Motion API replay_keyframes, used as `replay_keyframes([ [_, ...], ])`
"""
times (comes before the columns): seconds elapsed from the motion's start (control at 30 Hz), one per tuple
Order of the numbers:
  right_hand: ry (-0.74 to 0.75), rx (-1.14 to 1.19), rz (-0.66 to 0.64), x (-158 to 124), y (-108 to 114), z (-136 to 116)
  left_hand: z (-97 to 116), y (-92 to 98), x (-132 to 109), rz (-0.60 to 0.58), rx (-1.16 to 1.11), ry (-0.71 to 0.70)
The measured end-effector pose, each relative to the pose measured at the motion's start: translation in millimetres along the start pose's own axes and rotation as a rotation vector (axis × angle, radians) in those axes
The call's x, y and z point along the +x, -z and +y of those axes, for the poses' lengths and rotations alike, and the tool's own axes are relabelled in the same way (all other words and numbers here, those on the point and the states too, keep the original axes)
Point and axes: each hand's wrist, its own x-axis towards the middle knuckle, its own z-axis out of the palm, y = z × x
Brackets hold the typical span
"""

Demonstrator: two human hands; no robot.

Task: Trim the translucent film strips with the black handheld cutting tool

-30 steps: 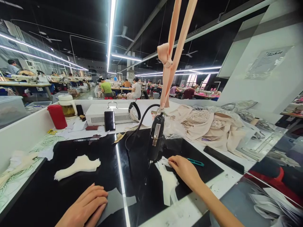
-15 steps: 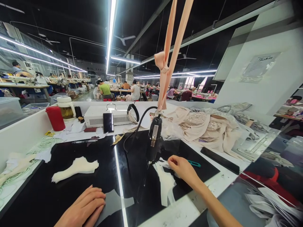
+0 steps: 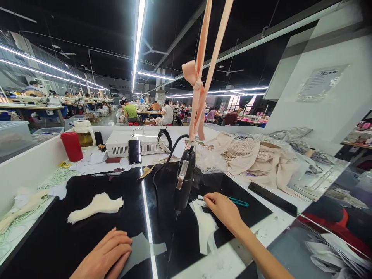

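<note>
My left hand [image 3: 104, 255] lies flat, fingers together, on a grey fabric piece [image 3: 143, 250] near the front of the black work mat [image 3: 87, 232]. My right hand [image 3: 223, 209] reaches forward with its fingers curled onto a small stack of white cut fabric pieces [image 3: 205, 224]. A black hand-held cutting tool [image 3: 183, 180] hangs tip-down just left of that hand, suspended from a peach strap [image 3: 200, 89]. Teal thread snips [image 3: 240, 202] lie on the mat just right of my right hand.
A cream fabric piece [image 3: 97, 206] lies on the mat's left. Behind are a white control box [image 3: 133, 143], a phone [image 3: 135, 151], a red cup [image 3: 71, 146], a jar [image 3: 84, 133] and beige garments [image 3: 255, 159]. A black ruler [image 3: 271, 198] lies right. People sew at far tables.
The hanging tool has swung slightly left, away from my right hand. Both hands stay almost where they were on their fabric pieces.
</note>
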Motion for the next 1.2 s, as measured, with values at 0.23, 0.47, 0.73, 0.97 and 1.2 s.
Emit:
replay_keyframes([
  [0.23,-0.011,-0.046,0.000,-1.3,2.2,1.0,2.3,1.7,3.3,-0.003,0.007,-0.010],
  [0.47,0.003,-0.021,-0.015,-0.7,3.9,1.5,0.8,-0.2,1.1,-0.032,0.040,-0.016],
  [0.73,-0.004,0.030,-0.020,0.2,2.9,5.7,1.5,2.1,2.9,0.012,0.036,-0.040],
  [0.97,-0.006,0.106,-0.008,4.3,-4.4,13.1,3.0,3.9,6.5,0.012,0.048,-0.045],
  [1.2,0.008,0.216,0.004,11.9,-13.0,26.7,2.5,2.4,3.9,0.010,0.038,-0.046],
])
